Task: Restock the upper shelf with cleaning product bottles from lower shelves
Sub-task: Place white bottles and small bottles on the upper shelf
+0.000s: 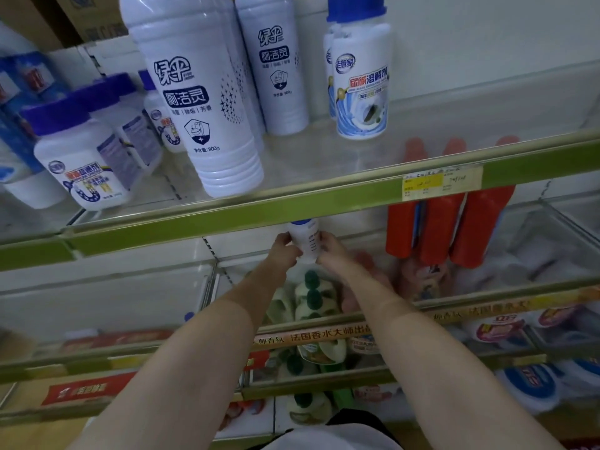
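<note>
My left hand (285, 251) and right hand (331, 250) grip a white bottle (305, 240) just under the green shelf edge (292, 209), which blocks the way straight up. On the upper shelf (324, 160), bare glass lies between the tall white bottle (201, 102) and the blue-capped bottle (360, 79). Red bottles (438, 228) crowd my right.

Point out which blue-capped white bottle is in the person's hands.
The small one below the green shelf edge, gripped by left hand and right hand; others stand on the upper shelf.
</note>
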Demonstrator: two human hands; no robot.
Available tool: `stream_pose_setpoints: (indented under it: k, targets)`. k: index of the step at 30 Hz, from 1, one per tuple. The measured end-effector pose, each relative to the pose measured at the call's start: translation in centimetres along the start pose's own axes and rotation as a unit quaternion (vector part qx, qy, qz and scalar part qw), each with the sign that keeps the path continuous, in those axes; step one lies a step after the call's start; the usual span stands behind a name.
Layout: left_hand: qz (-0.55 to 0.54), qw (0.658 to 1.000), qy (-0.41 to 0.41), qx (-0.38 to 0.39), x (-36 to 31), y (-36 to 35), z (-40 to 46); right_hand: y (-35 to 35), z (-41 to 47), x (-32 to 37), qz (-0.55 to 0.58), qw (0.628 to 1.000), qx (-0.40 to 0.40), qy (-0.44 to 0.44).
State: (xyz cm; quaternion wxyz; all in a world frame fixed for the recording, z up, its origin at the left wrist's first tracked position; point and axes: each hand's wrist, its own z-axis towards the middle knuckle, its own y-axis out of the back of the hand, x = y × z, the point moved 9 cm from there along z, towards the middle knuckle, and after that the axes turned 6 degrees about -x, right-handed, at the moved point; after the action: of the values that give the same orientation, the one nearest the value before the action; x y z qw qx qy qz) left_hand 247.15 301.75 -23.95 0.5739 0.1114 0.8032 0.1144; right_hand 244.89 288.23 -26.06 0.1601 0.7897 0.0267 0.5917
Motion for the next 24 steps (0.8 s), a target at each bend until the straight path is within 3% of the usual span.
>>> stream_pose_setpoints:
  k: [3, 5, 14, 20, 24]
  targets:
    - [0.002, 1.0, -0.007, -0.022, -0.1, 1.1, -0.7, 1.2, -0.2, -0.6, 0.055, 0.997, -0.047, -0.018]
    - [-0.002, 0.999, -0.01, -0.039, -0.4, 2.0, -1.1, 2.1, -1.1, -0.6, 0.022, 0.997, -0.068, -0.02]
    - [0.035, 0.996, -0.051, -0.069, -1.6, 3.8, -4.2, -0.1, -6.4, -0.5, -0.085, 0.996, 0.023, -0.032]
    - [-0.123, 0.991, 0.039, -0.044, 0.5, 3.7, -7.1, 0.6, -9.7, 0.2, -0.088, 0.996, 0.02, -0.025]
    - [-0.141, 0.989, 0.039, 0.003, 1.0, 4.4, -9.3, 2.0, -12.9, 2.0, -0.107, 0.994, -0.027, -0.022]
